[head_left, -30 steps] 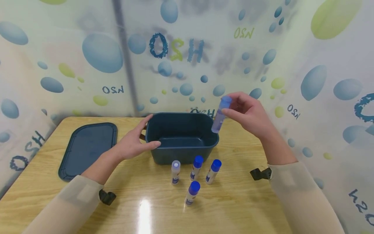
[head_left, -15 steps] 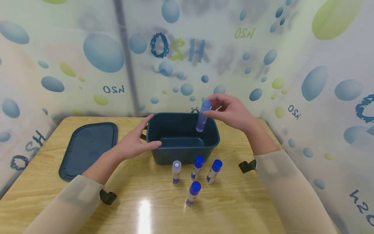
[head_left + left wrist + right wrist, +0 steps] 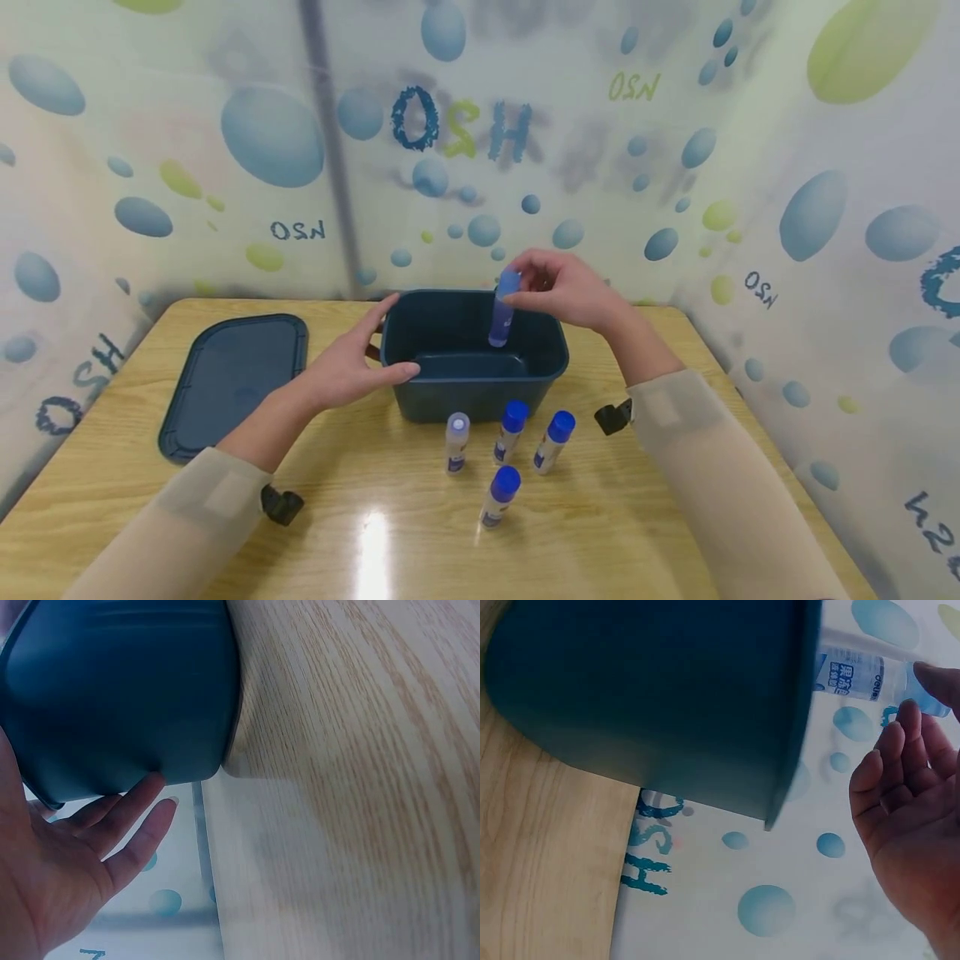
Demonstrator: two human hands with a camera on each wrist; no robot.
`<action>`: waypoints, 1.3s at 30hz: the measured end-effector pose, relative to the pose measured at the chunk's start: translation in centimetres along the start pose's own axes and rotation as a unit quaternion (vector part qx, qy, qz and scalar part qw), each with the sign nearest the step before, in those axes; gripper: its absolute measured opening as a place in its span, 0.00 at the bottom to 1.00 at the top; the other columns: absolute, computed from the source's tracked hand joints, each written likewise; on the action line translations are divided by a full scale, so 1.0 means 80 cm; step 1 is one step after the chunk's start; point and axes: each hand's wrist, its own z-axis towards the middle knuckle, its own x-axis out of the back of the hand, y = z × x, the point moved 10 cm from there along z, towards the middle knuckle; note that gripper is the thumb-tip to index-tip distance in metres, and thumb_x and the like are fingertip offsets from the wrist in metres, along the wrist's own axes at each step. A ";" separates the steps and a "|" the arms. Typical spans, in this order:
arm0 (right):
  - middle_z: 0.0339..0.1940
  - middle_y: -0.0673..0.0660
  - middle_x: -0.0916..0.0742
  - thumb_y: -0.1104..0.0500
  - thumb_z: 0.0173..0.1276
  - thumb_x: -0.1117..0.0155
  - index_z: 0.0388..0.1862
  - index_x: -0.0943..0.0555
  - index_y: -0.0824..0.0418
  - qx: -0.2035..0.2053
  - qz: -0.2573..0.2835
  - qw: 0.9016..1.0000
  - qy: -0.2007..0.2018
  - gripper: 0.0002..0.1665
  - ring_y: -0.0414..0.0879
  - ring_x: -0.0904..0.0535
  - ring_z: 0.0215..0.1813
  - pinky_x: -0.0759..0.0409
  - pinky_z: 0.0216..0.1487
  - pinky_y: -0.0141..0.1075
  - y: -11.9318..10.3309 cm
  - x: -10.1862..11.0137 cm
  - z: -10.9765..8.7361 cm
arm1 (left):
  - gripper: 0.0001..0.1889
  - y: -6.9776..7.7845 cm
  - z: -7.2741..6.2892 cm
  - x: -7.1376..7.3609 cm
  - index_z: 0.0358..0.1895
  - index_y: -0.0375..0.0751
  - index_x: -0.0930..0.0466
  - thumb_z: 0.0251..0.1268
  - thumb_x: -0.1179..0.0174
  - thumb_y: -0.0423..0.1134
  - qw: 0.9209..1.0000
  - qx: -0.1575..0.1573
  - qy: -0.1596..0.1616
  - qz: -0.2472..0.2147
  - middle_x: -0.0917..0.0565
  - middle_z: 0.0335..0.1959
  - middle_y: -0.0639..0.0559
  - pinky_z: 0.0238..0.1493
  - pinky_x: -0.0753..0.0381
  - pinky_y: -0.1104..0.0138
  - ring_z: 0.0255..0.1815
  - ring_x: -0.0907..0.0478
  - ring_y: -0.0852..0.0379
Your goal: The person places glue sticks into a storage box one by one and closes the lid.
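My left hand (image 3: pixel 347 367) holds the left end of a dark blue plastic bin (image 3: pixel 461 398), thumb over the front rim and index finger along the far side. In the left wrist view, its other fingers (image 3: pixel 124 814) lie against the bin's end wall. Between thumb and fingertips, my right hand (image 3: pixel 570 289) pinches a glue stick (image 3: pixel 501 321) by its translucent blue cap. The stick hangs nearly upright, its lower end down past the rim within the bin's opening. In the right wrist view, the bin wall hides the stick's bottom part.
Several more glue sticks stand before the bin: one with a clear cap (image 3: pixel 457 443), others with dark blue caps, such as the nearest glue stick (image 3: pixel 499 497). A dark blue lid (image 3: pixel 236 383) lies on the wooden table (image 3: pixel 330 533) at left. A printed curtain (image 3: pixel 480 125) hangs behind.
My right hand has moved left with the glue stick, from the bin's right rim to over its opening, and slightly down. The left hand stays on the bin.
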 end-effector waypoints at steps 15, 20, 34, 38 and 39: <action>0.41 0.55 0.13 0.56 0.74 0.22 0.59 0.13 0.57 0.016 0.023 0.999 -0.032 0.18 0.53 0.16 0.44 0.16 0.51 0.43 0.019 -0.044 0.028 | 0.59 -0.002 -0.003 0.002 0.92 0.67 0.66 0.72 0.32 0.69 1.000 0.003 0.003 0.016 0.46 0.91 0.38 0.60 0.14 0.42 0.70 0.20 0.35; 0.41 0.54 0.11 0.56 0.75 0.22 0.59 0.12 0.56 0.022 0.019 0.998 -0.051 0.17 0.51 0.15 0.43 0.14 0.50 0.42 0.018 -0.057 0.035 | 0.59 -0.002 -0.002 0.002 0.92 0.67 0.66 0.72 0.33 0.70 1.000 0.006 0.003 0.017 0.45 0.91 0.38 0.61 0.15 0.41 0.70 0.20 0.35; 0.37 0.54 0.09 0.55 0.77 0.25 0.60 0.13 0.56 0.013 0.008 0.995 -0.102 0.16 0.54 0.15 0.38 0.16 0.45 0.41 0.016 -0.079 0.053 | 0.60 -0.003 0.002 0.000 0.92 0.68 0.66 0.71 0.32 0.71 1.000 0.010 -0.005 0.005 0.40 0.88 0.37 0.60 0.13 0.44 0.69 0.19 0.36; 0.38 0.55 0.08 0.55 0.76 0.25 0.61 0.13 0.56 0.008 -0.001 0.993 -0.116 0.17 0.58 0.13 0.40 0.16 0.46 0.41 0.017 -0.083 0.059 | 0.59 -0.003 0.002 0.000 0.92 0.68 0.66 0.71 0.32 0.70 1.000 0.011 -0.006 0.001 0.40 0.88 0.37 0.60 0.14 0.44 0.69 0.19 0.36; 0.38 0.56 0.08 0.55 0.77 0.25 0.61 0.13 0.57 0.007 -0.002 0.993 -0.119 0.18 0.58 0.13 0.40 0.15 0.47 0.42 0.018 -0.085 0.059 | 0.59 -0.003 0.002 0.000 0.92 0.68 0.66 0.71 0.32 0.70 1.000 0.011 -0.007 0.001 0.40 0.88 0.37 0.60 0.14 0.44 0.69 0.19 0.36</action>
